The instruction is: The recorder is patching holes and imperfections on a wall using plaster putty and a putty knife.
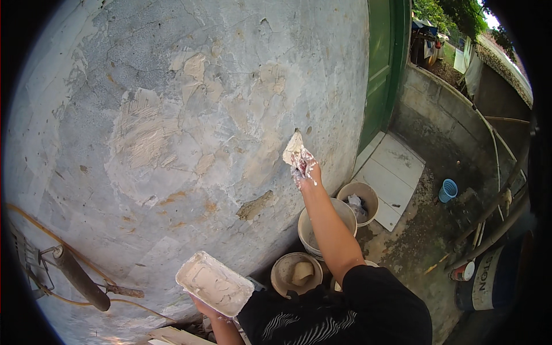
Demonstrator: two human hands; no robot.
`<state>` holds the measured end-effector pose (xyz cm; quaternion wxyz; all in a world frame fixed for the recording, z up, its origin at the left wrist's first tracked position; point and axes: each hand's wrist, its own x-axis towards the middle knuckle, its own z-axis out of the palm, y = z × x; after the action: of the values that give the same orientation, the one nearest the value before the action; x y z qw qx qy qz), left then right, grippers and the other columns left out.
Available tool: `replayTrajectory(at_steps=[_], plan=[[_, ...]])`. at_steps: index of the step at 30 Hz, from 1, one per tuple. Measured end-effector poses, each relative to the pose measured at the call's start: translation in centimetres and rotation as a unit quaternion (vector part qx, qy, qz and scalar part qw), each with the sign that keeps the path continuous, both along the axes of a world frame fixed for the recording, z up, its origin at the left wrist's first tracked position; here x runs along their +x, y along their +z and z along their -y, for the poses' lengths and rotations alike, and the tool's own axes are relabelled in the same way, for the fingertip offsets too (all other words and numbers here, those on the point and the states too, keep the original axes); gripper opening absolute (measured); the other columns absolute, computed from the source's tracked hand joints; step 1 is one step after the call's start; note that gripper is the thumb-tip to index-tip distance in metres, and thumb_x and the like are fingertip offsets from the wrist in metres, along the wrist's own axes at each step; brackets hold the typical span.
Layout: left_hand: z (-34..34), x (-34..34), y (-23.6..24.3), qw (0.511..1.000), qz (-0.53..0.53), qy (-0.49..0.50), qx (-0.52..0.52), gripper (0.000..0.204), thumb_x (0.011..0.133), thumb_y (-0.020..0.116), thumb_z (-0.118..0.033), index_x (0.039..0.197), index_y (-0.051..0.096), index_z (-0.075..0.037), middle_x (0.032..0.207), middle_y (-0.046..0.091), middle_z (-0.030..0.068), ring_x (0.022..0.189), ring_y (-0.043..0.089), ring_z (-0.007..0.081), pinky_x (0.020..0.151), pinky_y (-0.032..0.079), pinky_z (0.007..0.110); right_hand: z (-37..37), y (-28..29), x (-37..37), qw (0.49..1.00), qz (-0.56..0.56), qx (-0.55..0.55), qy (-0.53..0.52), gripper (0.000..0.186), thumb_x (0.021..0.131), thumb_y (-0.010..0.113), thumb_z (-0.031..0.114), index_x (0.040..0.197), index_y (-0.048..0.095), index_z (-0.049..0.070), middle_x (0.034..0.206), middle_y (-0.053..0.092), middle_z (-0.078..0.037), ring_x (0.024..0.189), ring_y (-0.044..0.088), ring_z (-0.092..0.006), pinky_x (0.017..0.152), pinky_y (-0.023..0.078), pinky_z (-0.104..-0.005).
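My right hand [306,171], smeared with white paste, is closed on a putty knife [293,144] loaded with pale filler, its tip at a small dark flaw in the wall [241,69]. The wall is cracked and marked with rough beige patches. At the bottom, my left hand [208,311] holds a rectangular tray [214,282] full of pale filler, with its fingers mostly hidden beneath it.
Several buckets [361,192] line the wall base. A paint roller [80,276] and cord are at left. At right are a green door [385,75], pale boards [397,167], a blue basket [448,190], leaning poles [494,149] and a dark drum [500,276].
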<state>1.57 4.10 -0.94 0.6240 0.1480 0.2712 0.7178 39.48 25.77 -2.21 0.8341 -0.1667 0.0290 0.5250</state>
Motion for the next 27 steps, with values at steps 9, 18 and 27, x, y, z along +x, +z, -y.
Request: replayTrajectory(at_steps=[9,18,27], plan=[[0.8,-0.8,-0.8,0.999,0.046,-0.006,0.024,0.059,0.091,0.028,-0.053,0.134,0.036,-0.013,0.133,0.043,0.0102,0.115,0.047,0.0361,0.094,0.04,0.051,0.7,1.8,0.6,0.997,0.016,0.025,-0.075,0.022,0.089,0.045,0.006,0.109,0.052,-0.002,0.106,0.058,-0.015,0.093,0.06,-0.0269,0.081,0.052,-0.0391],[1.8,-2.7,-1.1,0.996,-0.021,0.003,0.082,0.058,0.092,0.028,-0.051,0.134,0.035,-0.011,0.131,0.044,0.0109,0.114,0.048,0.0353,0.093,0.041,0.05,0.8,0.2,0.6,0.991,-0.014,0.052,-0.126,0.024,0.089,0.045,0.004,0.11,0.049,-0.005,0.105,0.057,-0.016,0.091,0.06,-0.0287,0.077,0.054,-0.0411],[1.9,-2.0,-0.9,0.997,0.001,0.009,0.075,0.058,0.092,0.028,-0.05,0.134,0.036,-0.011,0.13,0.045,0.0109,0.113,0.049,0.0343,0.093,0.042,0.049,0.1,0.5,0.1,0.992,0.055,0.016,-0.114,0.021,0.088,0.047,0.004,0.107,0.051,-0.004,0.102,0.058,-0.016,0.088,0.061,-0.0278,0.074,0.054,-0.0413]])
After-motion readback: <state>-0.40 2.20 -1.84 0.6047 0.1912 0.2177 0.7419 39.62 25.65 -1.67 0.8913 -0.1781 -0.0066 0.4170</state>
